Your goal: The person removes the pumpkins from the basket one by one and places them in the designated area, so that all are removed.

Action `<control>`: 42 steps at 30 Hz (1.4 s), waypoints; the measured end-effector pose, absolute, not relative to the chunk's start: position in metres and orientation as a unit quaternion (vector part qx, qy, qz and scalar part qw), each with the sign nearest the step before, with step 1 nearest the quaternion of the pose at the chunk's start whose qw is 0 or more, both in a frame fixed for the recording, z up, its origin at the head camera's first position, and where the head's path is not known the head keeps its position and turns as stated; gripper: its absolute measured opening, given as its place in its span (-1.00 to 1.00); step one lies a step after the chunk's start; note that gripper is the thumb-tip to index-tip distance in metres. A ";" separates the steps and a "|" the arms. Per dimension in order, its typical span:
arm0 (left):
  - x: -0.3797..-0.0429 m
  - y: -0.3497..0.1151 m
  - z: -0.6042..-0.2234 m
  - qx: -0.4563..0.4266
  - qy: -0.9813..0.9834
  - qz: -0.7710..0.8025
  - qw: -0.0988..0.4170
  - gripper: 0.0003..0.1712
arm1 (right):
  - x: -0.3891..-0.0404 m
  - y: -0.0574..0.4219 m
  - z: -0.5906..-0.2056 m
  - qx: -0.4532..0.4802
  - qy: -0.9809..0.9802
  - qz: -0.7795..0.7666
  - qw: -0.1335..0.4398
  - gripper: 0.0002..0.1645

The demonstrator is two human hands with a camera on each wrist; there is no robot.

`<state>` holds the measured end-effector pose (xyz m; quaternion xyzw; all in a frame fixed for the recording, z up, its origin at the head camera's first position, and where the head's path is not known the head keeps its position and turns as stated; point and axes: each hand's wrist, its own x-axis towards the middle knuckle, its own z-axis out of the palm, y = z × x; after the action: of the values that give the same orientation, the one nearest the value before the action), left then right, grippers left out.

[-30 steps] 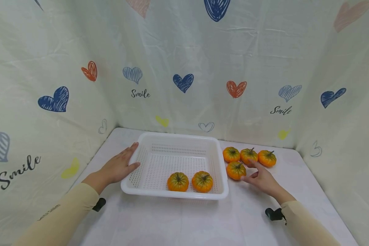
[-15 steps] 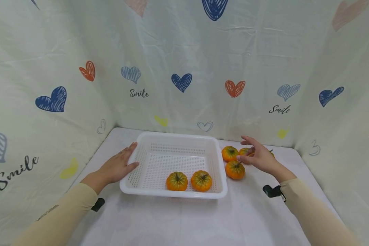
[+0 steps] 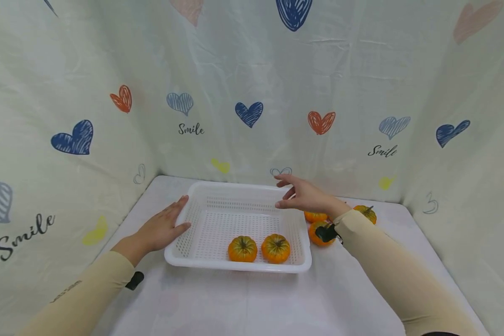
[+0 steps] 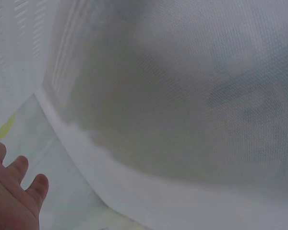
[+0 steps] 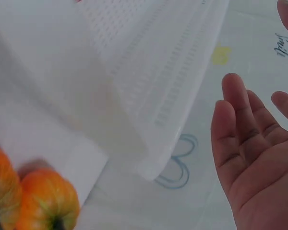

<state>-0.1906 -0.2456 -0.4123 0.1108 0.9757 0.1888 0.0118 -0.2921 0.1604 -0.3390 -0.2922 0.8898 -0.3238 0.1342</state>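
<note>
A white plastic basket [image 3: 185,262] with perforated walls stands on the table. Two small orange pumpkins, the left one [image 3: 242,248] and the right one [image 3: 276,248], lie inside along its near wall. My left hand [image 3: 161,226] rests on the basket's left rim, fingers extended. Above the far right part of the basket hovers my right hand [image 3: 304,193]; its palm in the right wrist view holds nothing. Right of the basket are more pumpkins, one near the wrist [image 3: 319,233], another at the far right [image 3: 365,213]; my right forearm partly covers this group.
A white cloth covers the table [image 3: 218,303]. Curtains [image 3: 285,70] printed with hearts and "Smile" enclose its back and sides. Small black wrist cameras, one on the left [image 3: 135,280] and one on the right [image 3: 326,233], sit under the sleeves.
My right hand has lifted from the pumpkins on the right and swung left over the basket's far right corner, with nothing in it. My left hand stays on the rim.
</note>
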 end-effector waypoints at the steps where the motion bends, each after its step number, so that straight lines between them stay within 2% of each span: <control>1: -0.190 -0.245 -0.413 0.111 0.976 0.189 0.012 -0.09 | -0.293 0.153 -0.340 -0.299 0.886 -0.324 0.145 0.03; 11: -0.190 -0.246 -0.414 0.107 0.976 0.190 0.013 -0.09 | -0.290 0.099 -0.360 -0.332 0.868 -0.295 0.224 -0.04; 23: -0.192 -0.247 -0.418 0.108 0.976 0.188 0.015 -0.08 | -0.280 0.077 -0.388 -0.344 0.843 -0.244 0.335 -0.12; 37: -0.192 -0.247 -0.417 0.109 0.976 0.188 0.013 -0.08 | -0.275 0.076 -0.409 -0.319 0.824 -0.250 0.396 -0.11; 42: -0.192 -0.248 -0.416 0.108 0.976 0.189 0.016 -0.07 | -0.274 0.076 -0.413 -0.339 0.813 -0.251 0.401 -0.17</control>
<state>-0.1915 -0.2476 -0.4156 0.1078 0.9760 0.1887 0.0160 -0.2739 0.0759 -0.4128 -0.3394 0.8133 -0.2507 0.4007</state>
